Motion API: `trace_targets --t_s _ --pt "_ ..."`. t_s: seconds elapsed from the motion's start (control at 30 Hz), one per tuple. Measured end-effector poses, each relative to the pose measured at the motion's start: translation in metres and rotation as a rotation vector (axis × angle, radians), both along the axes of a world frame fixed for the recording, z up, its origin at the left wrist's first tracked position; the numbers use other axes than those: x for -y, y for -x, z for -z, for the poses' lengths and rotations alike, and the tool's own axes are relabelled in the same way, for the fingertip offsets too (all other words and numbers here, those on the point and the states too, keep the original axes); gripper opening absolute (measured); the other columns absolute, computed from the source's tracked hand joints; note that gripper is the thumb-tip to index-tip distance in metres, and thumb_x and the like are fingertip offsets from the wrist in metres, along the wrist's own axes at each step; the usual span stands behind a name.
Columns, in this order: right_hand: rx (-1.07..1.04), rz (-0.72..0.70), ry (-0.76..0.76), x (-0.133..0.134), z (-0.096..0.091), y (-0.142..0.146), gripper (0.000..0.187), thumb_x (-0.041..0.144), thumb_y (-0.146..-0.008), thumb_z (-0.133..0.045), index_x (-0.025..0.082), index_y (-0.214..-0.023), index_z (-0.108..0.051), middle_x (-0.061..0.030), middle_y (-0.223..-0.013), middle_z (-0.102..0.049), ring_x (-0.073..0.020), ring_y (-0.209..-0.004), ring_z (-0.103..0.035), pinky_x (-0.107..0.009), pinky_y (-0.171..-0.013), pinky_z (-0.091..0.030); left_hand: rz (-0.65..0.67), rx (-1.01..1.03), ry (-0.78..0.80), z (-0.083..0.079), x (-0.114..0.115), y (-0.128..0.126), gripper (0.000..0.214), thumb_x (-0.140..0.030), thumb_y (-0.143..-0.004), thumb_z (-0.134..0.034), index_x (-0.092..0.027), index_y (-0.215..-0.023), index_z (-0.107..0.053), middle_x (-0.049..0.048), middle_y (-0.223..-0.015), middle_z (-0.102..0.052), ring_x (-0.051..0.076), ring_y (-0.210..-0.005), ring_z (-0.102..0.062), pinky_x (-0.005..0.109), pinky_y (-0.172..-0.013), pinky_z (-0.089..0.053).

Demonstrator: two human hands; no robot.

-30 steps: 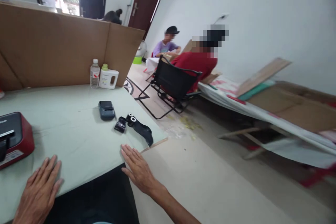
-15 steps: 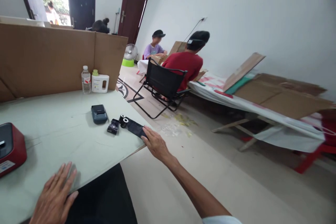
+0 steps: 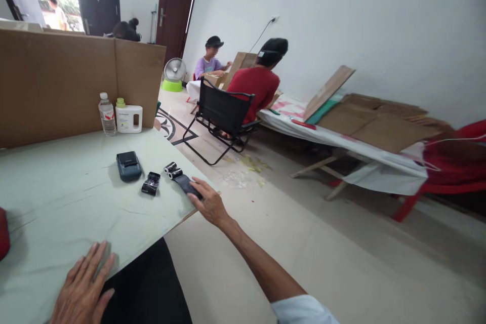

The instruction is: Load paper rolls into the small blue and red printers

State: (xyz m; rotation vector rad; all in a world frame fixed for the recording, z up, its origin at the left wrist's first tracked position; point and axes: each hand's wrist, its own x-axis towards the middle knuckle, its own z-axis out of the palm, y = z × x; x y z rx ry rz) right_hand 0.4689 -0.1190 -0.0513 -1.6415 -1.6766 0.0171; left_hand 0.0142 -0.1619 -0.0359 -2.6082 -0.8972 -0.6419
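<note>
My right hand [image 3: 208, 202] reaches out to the table's right edge, and its fingers close on a dark strip of material [image 3: 186, 184] that ends in two small black rolls with white ends [image 3: 172, 170]. A small black clip-like piece [image 3: 151, 183] lies just left of it. Farther left sits a small dark blue label printer [image 3: 128, 165]. My left hand [image 3: 83, 288] lies flat with fingers spread on the pale green tabletop [image 3: 76, 197] at the near edge.
A water bottle [image 3: 107, 114] and a white jug [image 3: 128, 117] stand against a cardboard screen [image 3: 68, 81] at the back. Two people sit beyond a black folding chair [image 3: 220, 111]. A low cot [image 3: 349, 142] holds cardboard sheets. A fan [image 3: 174, 72] stands by the door.
My right hand went from lying flat at the table's corner out to the dark strip and took hold of it. The view swung right, pushing the red device almost out of frame.
</note>
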Motion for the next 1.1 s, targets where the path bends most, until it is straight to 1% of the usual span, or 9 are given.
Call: trace_targets --t_s 0.17,0.27,0.4,0.57,0.73,0.83,0.9,1.03,1.1 --pt "-0.206 0.331 0.198 -0.021 -0.002 -0.053 0.047 0.052 -0.095 -0.054 0.013 -0.116 -0.072 -0.0218 -0.133 -0.067 -0.0339 -0.131 -0.057 -0.051 -0.113 -0.044 0.056 -0.016 0.017 -0.005 -0.010 -0.027 0.062 -0.023 -0.091 -0.053 -0.024 -0.153 -0.049 0.0098 -0.157 -0.053 0.030 -0.140 -0.055 0.038 -0.108 -0.043" --pt "-0.275 0.355 0.347 -0.022 0.005 -0.075 0.051 0.060 -0.088 -0.060 0.012 -0.090 -0.074 -0.0160 -0.094 -0.076 -0.0310 -0.098 -0.070 -0.041 -0.089 -0.057 0.071 -0.044 0.041 -0.005 -0.015 -0.046 0.066 -0.015 -0.088 -0.053 -0.022 -0.154 -0.048 0.0092 -0.160 -0.049 0.030 -0.142 -0.053 0.040 -0.110 -0.042" --pt "-0.375 0.341 0.485 -0.016 0.018 -0.078 0.056 0.063 -0.091 -0.054 0.013 -0.068 -0.067 -0.0066 -0.059 -0.066 -0.0200 -0.063 -0.066 -0.025 -0.058 -0.053 0.099 -0.060 0.016 0.004 -0.016 -0.067 0.072 -0.009 -0.084 -0.051 -0.020 -0.155 -0.046 0.0091 -0.159 -0.051 0.031 -0.142 -0.052 0.041 -0.113 -0.037" --pt "-0.375 0.365 0.506 -0.009 0.017 -0.076 0.054 0.056 -0.096 -0.047 0.012 -0.074 -0.069 -0.0071 -0.064 -0.069 -0.0191 -0.066 -0.068 -0.022 -0.056 -0.050 0.098 -0.058 0.022 0.014 -0.016 -0.070 0.080 -0.006 -0.083 -0.049 -0.021 -0.161 -0.036 0.0087 -0.161 -0.047 0.030 -0.146 -0.048 0.042 -0.120 -0.030" --pt "-0.208 0.410 0.481 -0.016 -0.012 -0.073 0.037 0.044 -0.093 -0.056 0.014 -0.083 -0.075 -0.0129 -0.089 -0.077 -0.0273 -0.094 -0.070 -0.030 -0.078 -0.052 0.122 -0.134 0.150 0.009 -0.003 -0.061 0.087 -0.010 -0.078 -0.055 -0.020 -0.162 -0.033 0.0096 -0.165 -0.042 0.030 -0.149 -0.044 0.041 -0.120 -0.034" --pt "-0.124 0.346 0.447 -0.034 -0.031 -0.054 0.033 0.042 -0.095 -0.056 0.018 -0.105 -0.076 -0.0124 -0.118 -0.074 -0.0253 -0.112 -0.065 -0.029 -0.092 -0.047 0.171 -0.238 0.329 -0.013 0.006 -0.061 0.080 -0.012 -0.077 -0.060 -0.025 -0.154 -0.045 0.0077 -0.164 -0.043 0.030 -0.148 -0.046 0.039 -0.114 -0.044" --pt "-0.094 0.249 0.474 -0.051 -0.041 -0.037 0.035 0.046 -0.094 -0.059 0.018 -0.109 -0.075 -0.0097 -0.117 -0.075 -0.0231 -0.109 -0.066 -0.027 -0.091 -0.046 0.184 -0.253 0.437 -0.039 -0.001 -0.070 0.067 -0.011 -0.083 -0.058 -0.031 -0.147 -0.052 0.0048 -0.158 -0.053 0.028 -0.140 -0.055 0.037 -0.110 -0.049" --pt "-0.058 0.129 0.570 -0.081 -0.056 -0.007 0.042 0.057 -0.090 -0.064 0.017 -0.095 -0.076 -0.0078 -0.097 -0.077 -0.0228 -0.095 -0.068 -0.026 -0.075 -0.045 0.137 -0.258 0.507 -0.095 -0.056 -0.113 0.041 -0.013 -0.097 -0.044 -0.025 -0.133 -0.060 0.0111 -0.141 -0.064 0.027 -0.119 -0.068 0.040 -0.099 -0.056" --pt "-0.049 0.106 0.620 -0.090 -0.061 0.000 0.043 0.059 -0.088 -0.066 0.017 -0.088 -0.076 -0.0064 -0.088 -0.076 -0.0214 -0.087 -0.067 -0.025 -0.067 -0.041 0.049 -0.241 0.515 -0.111 -0.091 -0.139 0.035 -0.014 -0.099 -0.042 -0.023 -0.127 -0.061 0.0126 -0.135 -0.064 0.027 -0.114 -0.068 0.040 -0.094 -0.057"
